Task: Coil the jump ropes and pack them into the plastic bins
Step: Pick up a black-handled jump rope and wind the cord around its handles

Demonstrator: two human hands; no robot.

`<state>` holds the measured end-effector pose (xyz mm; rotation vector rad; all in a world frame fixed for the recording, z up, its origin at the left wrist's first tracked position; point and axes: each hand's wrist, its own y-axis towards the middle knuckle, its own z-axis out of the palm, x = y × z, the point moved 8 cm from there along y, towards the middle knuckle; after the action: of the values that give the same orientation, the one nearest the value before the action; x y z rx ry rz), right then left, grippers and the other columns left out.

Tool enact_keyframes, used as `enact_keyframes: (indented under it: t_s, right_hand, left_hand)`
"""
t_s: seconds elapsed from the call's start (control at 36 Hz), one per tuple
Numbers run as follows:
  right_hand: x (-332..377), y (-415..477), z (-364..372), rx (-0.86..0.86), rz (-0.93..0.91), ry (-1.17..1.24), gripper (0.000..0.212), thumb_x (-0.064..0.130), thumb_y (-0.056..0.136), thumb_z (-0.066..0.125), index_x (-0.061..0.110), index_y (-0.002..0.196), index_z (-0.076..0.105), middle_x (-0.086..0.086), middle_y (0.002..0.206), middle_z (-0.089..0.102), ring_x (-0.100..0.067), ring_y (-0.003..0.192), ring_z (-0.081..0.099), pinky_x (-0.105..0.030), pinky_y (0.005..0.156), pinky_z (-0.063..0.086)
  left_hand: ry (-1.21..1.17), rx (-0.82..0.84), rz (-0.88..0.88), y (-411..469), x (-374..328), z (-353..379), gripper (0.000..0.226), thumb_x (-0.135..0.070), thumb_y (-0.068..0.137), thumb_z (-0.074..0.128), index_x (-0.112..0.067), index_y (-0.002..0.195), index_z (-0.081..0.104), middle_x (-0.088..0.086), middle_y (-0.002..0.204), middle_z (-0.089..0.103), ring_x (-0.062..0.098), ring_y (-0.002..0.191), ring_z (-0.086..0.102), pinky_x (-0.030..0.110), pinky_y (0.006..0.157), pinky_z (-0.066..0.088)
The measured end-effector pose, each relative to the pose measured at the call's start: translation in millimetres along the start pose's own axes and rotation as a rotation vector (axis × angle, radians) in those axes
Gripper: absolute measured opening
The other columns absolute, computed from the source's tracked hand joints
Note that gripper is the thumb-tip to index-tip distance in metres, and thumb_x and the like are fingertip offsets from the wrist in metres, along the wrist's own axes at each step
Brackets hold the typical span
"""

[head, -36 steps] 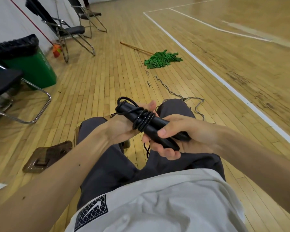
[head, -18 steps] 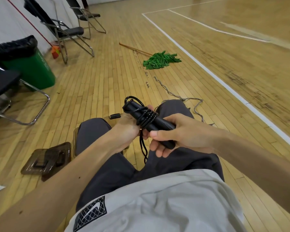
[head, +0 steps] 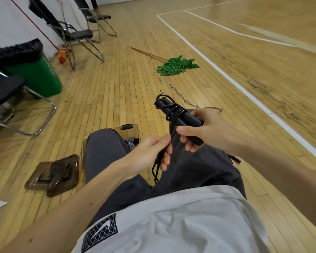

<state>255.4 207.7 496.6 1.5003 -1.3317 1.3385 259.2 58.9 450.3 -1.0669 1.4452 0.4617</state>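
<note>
Premises: a sports hall with a varnished plank floor (head: 108,92) marked by white court lines (head: 244,86). Along the floor's left edge stand a green waste bin (head: 36,73) with a black liner and several folding chairs (head: 75,33). A green mop (head: 177,66) lies flat towards the floor's far middle. A grey cord (head: 188,104) trails on the boards just beyond the person's knees. Two brown translucent lids (head: 53,172) lie overlapping on the floor, left of the person's left leg. A clear plastic bin (head: 135,127) sits on the floor between the legs, largely hidden by the left thigh; its contents cannot be made out.

Hands: the right hand (head: 206,130) is clamped round the black jump rope (head: 175,113), fingers curled under the paired handles and thumb across the near side. The handles tilt up and away to the left, with several turns of cord wound round them. The left hand (head: 150,152) sits lower, above the gap between the thighs, pinching the loose cord between thumb and fingers. The remaining cord hangs below that hand. The rope is held in the air, clear of the bin.
</note>
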Motion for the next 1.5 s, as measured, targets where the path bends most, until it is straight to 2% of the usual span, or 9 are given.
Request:
enact_keyframes:
  t_s: [0.17,0.33,0.47,0.58,0.81,1.03,1.19,1.31,1.5]
  right_hand:
    - [-12.7,6.0,-6.6,-0.094,-0.054,-0.189,0.024,0.022,0.092,0.074,0.016,0.104,0.053,-0.010,0.082,0.074,-0.024,0.065,0.072,-0.039,0.062,0.063]
    - [-14.0,12.0,-7.7,-0.124,-0.069,-0.240,0.019,0.024,0.094,0.071,0.015,0.104,0.057,-0.005,0.077,0.072,-0.018,0.059,0.069,-0.032,0.057,0.057]
    - [-23.8,9.6,2.9,0.017,0.112,-0.261,0.019,0.023,0.095,0.070,0.008,0.101,0.060,-0.009,0.076,0.074,-0.022,0.059,0.070,-0.029,0.054,0.056]
    - [-32.1,-1.9,17.2,0.221,0.275,-0.307,0.018,0.022,0.096,0.069,0.005,0.099,0.063,-0.009,0.072,0.072,-0.019,0.055,0.066,-0.026,0.053,0.055]
    - [-17.2,-15.4,25.2,0.374,0.274,-0.359,0.018,0.023,0.096,0.068,0.007,0.091,0.064,-0.010,0.072,0.070,-0.018,0.053,0.062,-0.023,0.051,0.052]
    - [-10.1,-31.5,47.1,0.574,0.279,-0.379,0.020,0.022,0.094,0.071,0.009,0.082,0.062,-0.010,0.070,0.067,-0.021,0.054,0.058,-0.028,0.053,0.054]
    - [-1.2,-42.8,48.7,0.623,0.240,-0.439,0.024,0.021,0.094,0.072,0.007,0.077,0.063,-0.008,0.069,0.066,-0.019,0.051,0.057,-0.028,0.054,0.053]
    - [1.2,-48.2,53.7,0.656,0.224,-0.444,0.023,0.020,0.093,0.073,0.006,0.078,0.062,-0.008,0.069,0.066,-0.021,0.053,0.057,-0.027,0.053,0.053]
    - [9.4,-59.0,63.2,0.781,0.181,-0.324,0.019,0.013,0.091,0.074,-0.002,0.084,0.064,-0.012,0.071,0.065,-0.021,0.053,0.058,-0.028,0.051,0.051]
  left_hand:
    - [0.487,-0.170,0.191,-5.6,-20.4,-5.4,0.037,-0.037,0.105,0.045,-0.014,0.079,0.056,-0.003,0.057,0.057,0.007,0.049,0.049,0.026,0.056,0.043]
    - [1.153,-0.264,0.337,-15.6,-51.9,-2.2,0.026,-0.042,0.104,0.046,-0.019,0.103,0.059,-0.002,0.081,0.063,0.021,0.077,0.061,0.039,0.069,0.051]
    - [1.423,-0.094,0.345,-18.9,-66.7,11.9,0.024,-0.038,0.108,0.033,-0.022,0.092,0.039,-0.006,0.086,0.048,0.018,0.078,0.051,0.035,0.069,0.046]
    - [1.562,0.033,0.398,-19.4,-81.7,20.2,0.024,-0.038,0.107,0.037,-0.021,0.108,0.054,-0.007,0.092,0.046,0.014,0.083,0.048,0.029,0.069,0.042]
    - [1.326,0.127,0.398,-13.3,-103.3,0.9,0.018,-0.039,0.096,0.063,-0.024,0.100,0.072,-0.015,0.082,0.058,-0.001,0.076,0.049,0.014,0.065,0.033]
    - [1.049,0.318,0.289,-9.2,-105.5,9.1,0.005,-0.027,0.090,0.073,-0.024,0.090,0.077,-0.016,0.082,0.068,-0.008,0.076,0.060,0.006,0.067,0.040]
    - [0.772,0.397,0.264,-6.9,-98.1,7.9,0.011,-0.017,0.084,0.079,-0.011,0.094,0.079,-0.001,0.087,0.076,0.012,0.084,0.071,0.029,0.079,0.057]
    - [0.610,0.427,0.248,-8.2,-93.0,11.0,0.016,-0.006,0.080,0.080,0.000,0.095,0.076,0.008,0.084,0.075,0.015,0.080,0.072,0.023,0.075,0.057]
    - [0.352,0.528,0.213,-11.8,-78.0,13.2,0.015,-0.018,0.077,0.084,-0.020,0.086,0.073,0.001,0.081,0.071,0.015,0.077,0.065,0.026,0.073,0.052]
